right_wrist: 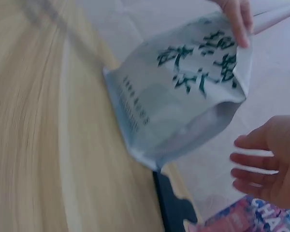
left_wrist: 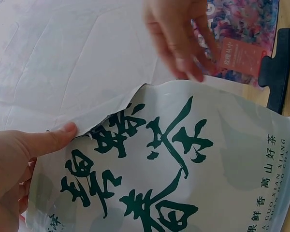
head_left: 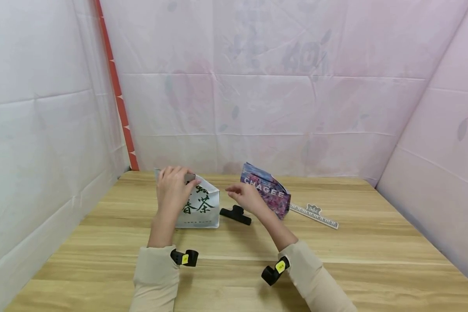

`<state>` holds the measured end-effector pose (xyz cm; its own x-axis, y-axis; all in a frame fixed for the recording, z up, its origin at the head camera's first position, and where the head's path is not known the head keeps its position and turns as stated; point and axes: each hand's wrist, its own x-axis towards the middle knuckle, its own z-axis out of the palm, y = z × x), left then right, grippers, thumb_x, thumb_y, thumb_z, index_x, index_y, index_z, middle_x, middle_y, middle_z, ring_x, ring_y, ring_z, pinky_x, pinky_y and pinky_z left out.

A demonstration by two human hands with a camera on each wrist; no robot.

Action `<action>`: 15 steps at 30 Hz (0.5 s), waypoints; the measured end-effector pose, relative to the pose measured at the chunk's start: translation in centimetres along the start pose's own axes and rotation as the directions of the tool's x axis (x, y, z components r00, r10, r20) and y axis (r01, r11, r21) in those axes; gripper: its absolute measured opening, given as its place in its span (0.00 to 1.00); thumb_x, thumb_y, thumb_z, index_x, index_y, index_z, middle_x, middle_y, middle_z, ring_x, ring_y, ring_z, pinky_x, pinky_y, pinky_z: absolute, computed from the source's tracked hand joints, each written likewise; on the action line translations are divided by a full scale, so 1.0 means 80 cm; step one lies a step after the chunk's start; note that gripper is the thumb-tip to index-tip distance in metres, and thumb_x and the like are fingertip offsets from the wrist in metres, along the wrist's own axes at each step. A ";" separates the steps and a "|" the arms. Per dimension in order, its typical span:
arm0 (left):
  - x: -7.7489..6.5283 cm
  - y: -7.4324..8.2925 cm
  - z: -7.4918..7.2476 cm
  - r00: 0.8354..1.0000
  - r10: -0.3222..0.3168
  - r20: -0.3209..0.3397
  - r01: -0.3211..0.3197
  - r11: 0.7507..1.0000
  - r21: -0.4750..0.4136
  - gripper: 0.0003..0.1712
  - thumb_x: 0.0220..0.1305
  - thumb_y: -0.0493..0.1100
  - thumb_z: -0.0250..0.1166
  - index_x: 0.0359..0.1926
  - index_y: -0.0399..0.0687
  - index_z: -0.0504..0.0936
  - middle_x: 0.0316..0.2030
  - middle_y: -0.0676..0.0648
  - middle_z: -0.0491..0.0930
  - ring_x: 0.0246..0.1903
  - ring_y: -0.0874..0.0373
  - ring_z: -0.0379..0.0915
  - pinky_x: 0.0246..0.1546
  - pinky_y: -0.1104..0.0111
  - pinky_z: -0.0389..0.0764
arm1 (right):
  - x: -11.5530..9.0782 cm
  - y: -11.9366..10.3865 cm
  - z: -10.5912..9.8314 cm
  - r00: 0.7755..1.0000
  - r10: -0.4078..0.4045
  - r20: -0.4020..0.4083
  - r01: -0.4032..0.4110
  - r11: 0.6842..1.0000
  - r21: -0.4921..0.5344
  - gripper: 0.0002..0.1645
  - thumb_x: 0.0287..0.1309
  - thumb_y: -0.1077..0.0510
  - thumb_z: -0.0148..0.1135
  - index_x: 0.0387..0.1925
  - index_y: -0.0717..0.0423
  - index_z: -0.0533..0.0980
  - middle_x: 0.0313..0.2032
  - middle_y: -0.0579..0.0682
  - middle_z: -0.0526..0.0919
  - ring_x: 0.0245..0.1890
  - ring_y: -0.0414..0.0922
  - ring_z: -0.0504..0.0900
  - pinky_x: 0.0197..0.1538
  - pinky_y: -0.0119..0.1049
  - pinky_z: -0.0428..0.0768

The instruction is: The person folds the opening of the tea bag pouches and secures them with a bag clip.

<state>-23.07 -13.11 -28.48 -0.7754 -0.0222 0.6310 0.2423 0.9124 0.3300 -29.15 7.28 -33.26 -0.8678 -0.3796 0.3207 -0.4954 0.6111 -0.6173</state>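
Observation:
My left hand (head_left: 173,188) pinches the top edge of a white bag with green Chinese lettering (head_left: 203,219). In the left wrist view its thumb lies over the front of the rim and the other fingers go behind the bag (left_wrist: 222,169). The bag stands upright on the table, its top edge parted along part of its length. My right hand (head_left: 247,197) hovers beside the bag's right side, holding nothing; its fingers (right_wrist: 253,162) are spread and loosely bent in the right wrist view. Below it, a black clip (head_left: 235,215) lies on the table.
Behind my right forearm stands a purple-pink CHAGEE bag (head_left: 263,184). A white clip with a piano-key pattern (head_left: 313,214) lies to its right. The wooden table (head_left: 335,264) is bounded by pale cloth walls (head_left: 257,104) at the back and both sides.

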 end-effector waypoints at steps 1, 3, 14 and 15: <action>0.000 0.000 0.000 1.000 -0.003 0.002 0.003 1.000 0.000 0.16 0.51 0.48 0.70 0.38 0.43 0.82 0.39 0.45 0.80 0.43 0.48 0.68 0.59 0.56 0.55 | 0.000 0.003 0.000 1.000 0.010 0.030 -0.008 0.999 -0.043 0.10 0.60 0.62 0.57 0.42 0.59 0.80 0.38 0.52 0.82 0.38 0.47 0.79 0.38 0.39 0.78; 0.000 -0.002 0.000 1.000 -0.005 0.002 0.005 1.000 0.001 0.16 0.52 0.48 0.70 0.38 0.43 0.81 0.39 0.45 0.80 0.43 0.48 0.68 0.59 0.56 0.55 | 0.000 0.011 0.002 0.996 0.026 0.089 -0.016 0.993 -0.116 0.12 0.59 0.62 0.58 0.45 0.61 0.78 0.38 0.53 0.81 0.38 0.48 0.79 0.39 0.41 0.77; -0.003 -0.002 0.002 1.000 -0.002 -0.006 0.002 1.000 -0.007 0.16 0.51 0.48 0.70 0.38 0.43 0.82 0.39 0.45 0.80 0.43 0.48 0.68 0.59 0.57 0.56 | -0.005 0.046 0.024 0.959 0.183 0.214 -0.068 0.889 -0.453 0.28 0.53 0.49 0.65 0.51 0.59 0.72 0.43 0.54 0.77 0.43 0.50 0.77 0.42 0.44 0.76; -0.003 -0.002 0.002 1.000 -0.001 -0.007 0.001 1.000 -0.006 0.16 0.51 0.48 0.70 0.38 0.43 0.82 0.39 0.45 0.80 0.43 0.48 0.68 0.59 0.57 0.55 | -0.005 0.048 0.025 0.959 0.184 0.215 -0.067 0.886 -0.459 0.27 0.52 0.49 0.66 0.50 0.59 0.73 0.42 0.54 0.77 0.41 0.49 0.77 0.41 0.43 0.76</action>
<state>-23.02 -13.19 -28.78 -0.7714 -0.0266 0.6358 0.2450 0.9097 0.3353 -30.61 8.40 -37.17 -0.9152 -0.4012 0.0395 -0.3985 0.8856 -0.2386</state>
